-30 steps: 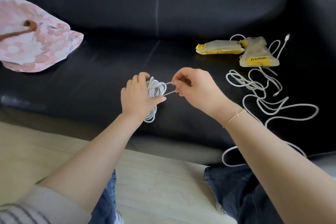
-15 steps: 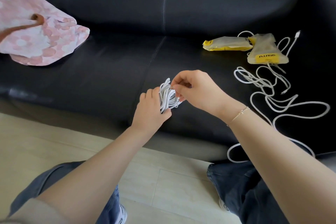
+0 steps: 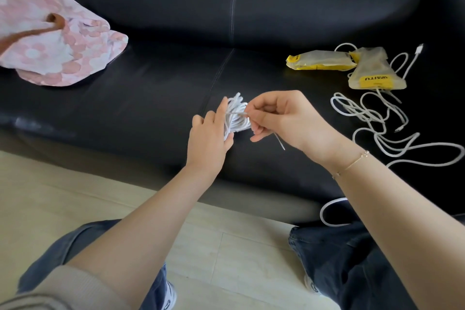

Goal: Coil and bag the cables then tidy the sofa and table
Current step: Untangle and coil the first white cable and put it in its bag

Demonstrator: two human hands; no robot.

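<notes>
From the head camera, the left hand (image 3: 210, 134) is gripping a coiled white cable (image 3: 236, 116), its fingers curled round the bundle from the left, above the near edge of the black sofa (image 3: 163, 88) seat. The right hand (image 3: 281, 118) is pinching a thin wire tie (image 3: 237, 114) between thumb and forefinger just at the coil's right side; the tie is lying across the bundle, and its loose tail is poking out below the palm. Both hands are meeting at the middle of the scene, touching the coil from either side.

To the right on the seat, a loose white cable (image 3: 377, 131) is sprawling in open loops, one loop hanging over the sofa's near edge by the right knee. Just beyond it, two yellow-trimmed plastic bags (image 3: 372, 70) are lying side by side, touching, with a cable plug (image 3: 419, 48) showing at their far right.

At the far left of the seat, a pink flowered fabric bag (image 3: 55, 40) with a brown strap is resting against the backrest. Near the camera, the person's jeans-clad knees are flanking a pale tiled floor (image 3: 75, 209).
</notes>
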